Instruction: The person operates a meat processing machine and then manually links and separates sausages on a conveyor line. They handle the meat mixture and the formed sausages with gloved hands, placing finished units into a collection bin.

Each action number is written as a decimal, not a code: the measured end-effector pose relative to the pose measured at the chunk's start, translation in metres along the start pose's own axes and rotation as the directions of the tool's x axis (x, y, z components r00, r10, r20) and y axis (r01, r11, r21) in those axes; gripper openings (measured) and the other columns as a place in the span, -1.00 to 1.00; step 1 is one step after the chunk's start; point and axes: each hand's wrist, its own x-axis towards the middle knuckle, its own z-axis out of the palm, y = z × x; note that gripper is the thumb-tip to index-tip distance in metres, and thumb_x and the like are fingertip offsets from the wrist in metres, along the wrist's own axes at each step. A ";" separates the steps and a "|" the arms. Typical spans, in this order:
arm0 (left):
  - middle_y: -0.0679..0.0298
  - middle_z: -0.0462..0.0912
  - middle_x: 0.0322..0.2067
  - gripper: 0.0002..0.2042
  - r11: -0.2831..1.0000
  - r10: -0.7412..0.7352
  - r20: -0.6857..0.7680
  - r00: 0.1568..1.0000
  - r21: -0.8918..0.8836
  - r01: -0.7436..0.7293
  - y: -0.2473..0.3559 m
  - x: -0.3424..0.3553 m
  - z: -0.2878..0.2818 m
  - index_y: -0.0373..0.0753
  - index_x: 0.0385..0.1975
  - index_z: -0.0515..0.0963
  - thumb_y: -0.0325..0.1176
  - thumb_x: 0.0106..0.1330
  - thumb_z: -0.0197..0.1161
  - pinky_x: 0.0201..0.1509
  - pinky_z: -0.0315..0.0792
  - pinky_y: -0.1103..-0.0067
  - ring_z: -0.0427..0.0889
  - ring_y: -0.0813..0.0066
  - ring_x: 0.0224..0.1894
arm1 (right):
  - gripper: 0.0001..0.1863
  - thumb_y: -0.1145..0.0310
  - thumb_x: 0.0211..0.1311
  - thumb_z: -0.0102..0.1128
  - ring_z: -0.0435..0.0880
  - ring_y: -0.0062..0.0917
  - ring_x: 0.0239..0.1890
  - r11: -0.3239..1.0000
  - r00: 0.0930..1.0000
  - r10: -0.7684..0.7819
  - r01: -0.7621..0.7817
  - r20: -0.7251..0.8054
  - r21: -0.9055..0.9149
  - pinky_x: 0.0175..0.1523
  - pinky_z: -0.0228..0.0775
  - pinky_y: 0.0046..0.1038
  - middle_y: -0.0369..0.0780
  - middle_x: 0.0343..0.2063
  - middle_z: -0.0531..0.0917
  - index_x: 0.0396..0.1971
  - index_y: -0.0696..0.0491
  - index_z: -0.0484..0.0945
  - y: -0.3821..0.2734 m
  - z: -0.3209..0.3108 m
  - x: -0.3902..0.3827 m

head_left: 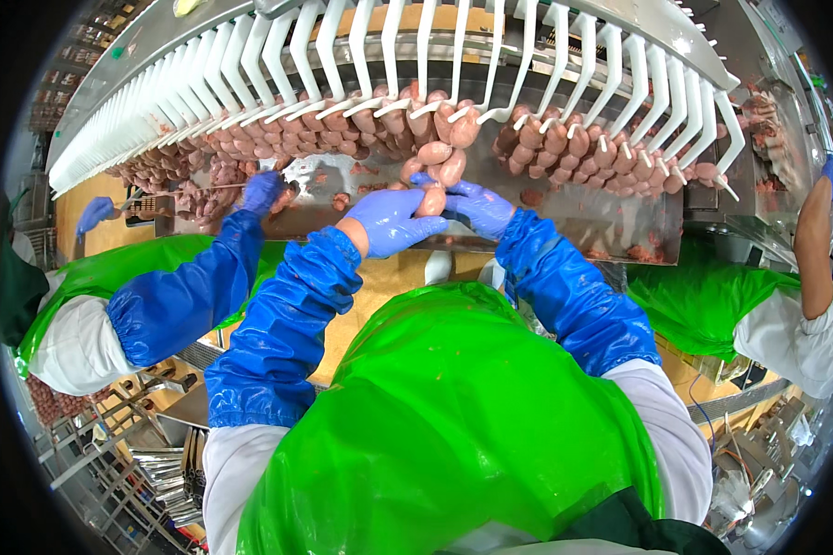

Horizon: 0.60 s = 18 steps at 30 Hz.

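Observation:
A chain of short pink sausages (451, 169) hangs down from the row of white hooks (426, 55) in front of me. My left hand (393, 220), in a purple glove, closes on the lowest sausage (430, 202) of this chain. From the other side my right hand (479, 205), gloved the same way, grips the chain, its fingers reaching behind the links. Both hands meet just above the near edge of a metal tray (583, 227). More sausage links (342, 129) hang from the hooks to the left, and another bunch (583, 157) hangs to the right.
On my left, a co-worker's gloved hand (264, 191) is at the sausages over the tray. That person's other hand (94, 215) is farther left. Another person's bare forearm (816, 250) shows at the right edge. Meat scraps (640, 252) lie on the tray.

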 end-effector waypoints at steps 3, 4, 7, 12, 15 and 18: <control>-0.04 0.62 -0.21 -0.50 0.992 0.118 -0.108 0.987 0.064 -0.111 0.008 0.004 0.014 -0.18 0.00 0.45 0.12 0.30 0.08 -0.06 0.45 0.21 0.59 -0.09 -0.17 | -0.62 0.16 0.26 0.11 0.61 -0.42 -0.07 0.982 0.986 0.057 -0.084 -0.160 -0.168 0.00 0.48 -0.37 -0.19 -0.10 0.61 -0.04 0.08 0.54 0.002 -0.010 0.007; -0.04 0.62 -0.24 -0.50 0.987 0.140 -0.125 0.982 0.096 -0.129 0.006 0.006 0.019 -0.22 -0.03 0.44 0.11 0.30 0.08 -0.08 0.44 0.19 0.58 -0.10 -0.18 | -0.63 0.10 0.27 0.12 0.61 -0.48 -0.13 0.992 0.957 0.042 -0.074 -0.287 -0.099 -0.08 0.49 -0.35 -0.22 -0.17 0.63 -0.09 0.04 0.57 0.009 -0.024 0.007; -0.03 0.61 -0.26 -0.55 0.993 0.106 -0.109 0.988 0.069 -0.099 0.014 0.019 0.022 -0.26 -0.02 0.40 0.01 0.31 0.10 -0.07 0.42 0.17 0.57 -0.11 -0.17 | -0.66 0.11 0.13 0.22 0.65 -0.23 -0.17 0.525 0.632 -0.552 -0.243 -0.544 -0.815 -0.12 0.48 -0.19 -0.09 -0.23 0.66 -0.17 -0.01 0.61 0.109 -0.222 0.021; -0.02 0.56 -0.06 -0.47 0.974 0.223 -0.443 0.868 0.062 -0.219 -0.002 0.017 0.058 -0.18 0.25 0.30 -0.15 0.30 0.15 0.13 0.37 0.27 0.51 -0.03 0.01 | -0.67 0.07 0.16 0.15 0.63 -0.15 -0.14 -0.103 0.594 -0.661 -0.678 -0.459 -0.728 -0.10 0.42 -0.08 -0.04 -0.24 0.67 -0.22 -0.01 0.62 0.050 -0.210 0.013; -0.02 0.50 0.04 -0.48 0.950 0.311 -0.253 0.916 0.049 -0.309 0.020 0.036 0.066 -0.17 0.24 0.30 -0.15 0.31 0.15 0.19 0.35 0.28 0.46 -0.03 0.09 | -0.69 0.06 0.16 0.11 0.64 -0.19 -0.15 -0.252 0.637 -0.698 -0.645 -0.326 -0.721 -0.09 0.40 -0.06 -0.07 -0.28 0.68 -0.32 -0.02 0.63 0.056 -0.217 0.013; -0.04 0.49 0.05 -0.54 0.938 0.342 -0.197 0.919 0.022 -0.345 0.048 0.061 0.080 -0.21 0.19 0.36 -0.21 0.30 0.11 0.20 0.36 0.28 0.45 -0.03 0.11 | -0.75 0.19 0.15 0.12 0.57 -0.18 0.00 -0.178 0.809 -0.487 -0.460 -0.328 -0.870 0.03 0.36 -0.11 -0.09 -0.17 0.66 -0.29 0.00 0.63 0.057 -0.194 -0.007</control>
